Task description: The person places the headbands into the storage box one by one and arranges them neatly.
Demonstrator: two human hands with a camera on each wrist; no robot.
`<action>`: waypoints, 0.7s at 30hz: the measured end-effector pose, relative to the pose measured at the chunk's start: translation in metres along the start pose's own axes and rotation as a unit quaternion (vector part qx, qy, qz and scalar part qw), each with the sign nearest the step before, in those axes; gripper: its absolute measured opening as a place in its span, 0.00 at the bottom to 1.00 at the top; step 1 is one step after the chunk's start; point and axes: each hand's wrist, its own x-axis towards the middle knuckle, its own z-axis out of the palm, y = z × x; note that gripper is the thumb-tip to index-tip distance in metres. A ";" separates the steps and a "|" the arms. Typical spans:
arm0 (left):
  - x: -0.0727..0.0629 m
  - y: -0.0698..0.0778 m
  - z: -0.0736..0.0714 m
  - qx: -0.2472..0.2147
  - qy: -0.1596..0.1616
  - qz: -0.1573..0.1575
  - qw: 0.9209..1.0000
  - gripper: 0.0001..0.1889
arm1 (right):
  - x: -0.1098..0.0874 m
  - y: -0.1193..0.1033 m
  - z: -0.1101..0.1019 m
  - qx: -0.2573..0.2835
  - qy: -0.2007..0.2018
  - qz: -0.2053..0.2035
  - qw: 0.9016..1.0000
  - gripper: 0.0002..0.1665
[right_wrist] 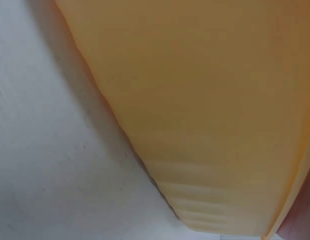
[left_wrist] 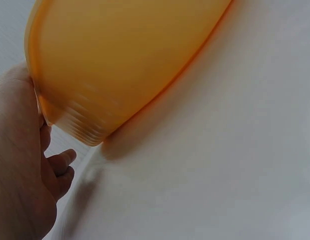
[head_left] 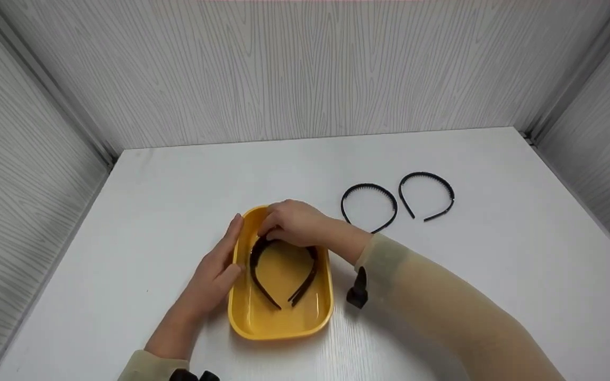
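Note:
A yellow plastic tray (head_left: 322, 324) with deep walls stands on the white table. Along its left side lies my left hand (head_left: 211, 272), its thumb over the rim and its fingers against the outer wall; the left wrist view also shows this hand (left_wrist: 22, 165) at the tray's edge. My right hand (head_left: 297, 222) reaches in over the far end and pinches a black headband (head_left: 256, 254) at its arch. Inside the tray the headband legs overlap, with doubled ends on the right. The right wrist view mostly shows the tray's outer wall (right_wrist: 205, 100).
Two more black toothed headbands lie on the table (head_left: 495, 275) to the right of the tray: a nearer headband (head_left: 369, 185), partly covered by the right forearm, and a farther headband (head_left: 437, 177). Grey wood-grain panels (head_left: 305, 69) enclose the back and sides.

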 end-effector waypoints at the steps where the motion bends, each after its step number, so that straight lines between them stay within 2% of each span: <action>1: 0.000 0.000 0.000 -0.001 0.000 -0.001 1.000 0.46 | 0.000 0.000 0.000 0.000 0.000 -0.001 1.000 0.14; 11: 0.001 0.000 0.000 0.007 0.001 0.009 1.000 0.46 | 0.000 0.001 -0.003 -0.006 0.001 -0.020 1.000 0.14; 21: 0.000 0.001 0.000 -0.001 0.002 0.011 1.000 0.46 | -0.001 0.002 -0.002 -0.001 -0.008 -0.014 1.000 0.14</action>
